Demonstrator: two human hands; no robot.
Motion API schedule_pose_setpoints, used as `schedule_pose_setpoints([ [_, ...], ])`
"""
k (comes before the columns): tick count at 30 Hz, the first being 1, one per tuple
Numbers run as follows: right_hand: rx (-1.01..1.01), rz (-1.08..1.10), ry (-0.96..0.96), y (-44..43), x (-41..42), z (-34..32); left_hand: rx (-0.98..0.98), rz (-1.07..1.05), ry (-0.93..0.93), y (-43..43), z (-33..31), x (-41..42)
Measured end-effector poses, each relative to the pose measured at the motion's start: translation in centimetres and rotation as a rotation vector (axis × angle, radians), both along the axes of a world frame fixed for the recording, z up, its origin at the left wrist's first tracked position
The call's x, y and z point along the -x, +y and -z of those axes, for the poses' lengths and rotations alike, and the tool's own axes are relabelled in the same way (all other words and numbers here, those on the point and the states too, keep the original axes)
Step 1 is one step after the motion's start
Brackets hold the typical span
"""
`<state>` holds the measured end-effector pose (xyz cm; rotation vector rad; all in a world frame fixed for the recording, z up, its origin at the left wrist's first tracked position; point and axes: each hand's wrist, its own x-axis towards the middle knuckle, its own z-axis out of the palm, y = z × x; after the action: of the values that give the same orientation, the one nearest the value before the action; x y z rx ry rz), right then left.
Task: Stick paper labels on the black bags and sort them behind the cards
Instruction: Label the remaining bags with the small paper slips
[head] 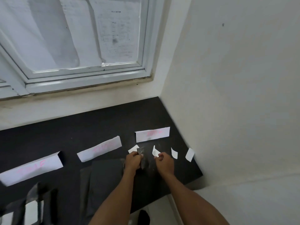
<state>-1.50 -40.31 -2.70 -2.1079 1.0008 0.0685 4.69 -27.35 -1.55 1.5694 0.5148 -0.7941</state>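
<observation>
A flat black desk (97, 127) fills the corner of a room with plain white walls (235, 78). Three paper cards lie on it. The middle white paper card (99, 148) has pink writing, too blurry to read. Far behind the middle card is a window with a white frame (87, 78), and sheets of white paper (113, 38) cover its glass.

The left white paper card (30, 169) lies to the left of the middle card and nearer the person. The right white paper card (152, 134) lies to the right of it and a bit farther back. Both have pink writing too.

Right of the middle card, four small white paper labels (174, 153) sit in a row. The first one is just beside the middle card and the last one is near the wall.

The person's left hand (134, 161) is just right of the middle card. Its fingers are curled round a shiny black plastic bag (144, 163). The right hand (164, 161) is on the other side of that bag. Its fingers are curled and pinch the bottom of the second label (155, 151), which curls upward.

In front of the middle card lies a flat pile of dull black bags (105, 176). The left arm crosses over its right edge. Far to the left and front of the middle card are more black bags with white labels on them (34, 207), blurry and cut off by the edge of the view.
</observation>
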Motion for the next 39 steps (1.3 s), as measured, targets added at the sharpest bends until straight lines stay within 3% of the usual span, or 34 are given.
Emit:
schedule_pose_setpoints([
  [13, 0.144, -0.029, 0.226, -2.2, -6.8, 3.1, -0.067, -0.094, 0.112, -0.5, 2.1, -3.0],
  [15, 0.174, -0.028, 0.148, -2.0, -6.6, 2.9, -0.06, -0.109, 0.134, -0.4, 2.1, -3.1],
  [18, 0.213, -0.116, -0.115, -1.2, -5.9, 2.5, -0.04, -0.142, 0.156, -0.2, 1.4, -3.1],
  [23, 0.578, -0.744, -0.469, 0.6, -4.8, 1.0, -0.042, -0.149, 0.183, 0.7, -1.0, -3.8],
  [25, 0.661, -0.922, -0.512, 1.4, -4.3, 0.7, -0.04, -0.143, 0.191, 1.7, -2.1, -3.7],
  [30, 0.793, -1.077, -0.584, 4.3, -3.1, -0.9, 0.116, -0.197, 0.171, 5.5, -3.9, -2.0],
  [39, 0.854, -1.138, -0.621, 11.3, -0.6, -4.6, 0.219, -0.183, 0.169, 13.0, -7.5, 1.2],
])
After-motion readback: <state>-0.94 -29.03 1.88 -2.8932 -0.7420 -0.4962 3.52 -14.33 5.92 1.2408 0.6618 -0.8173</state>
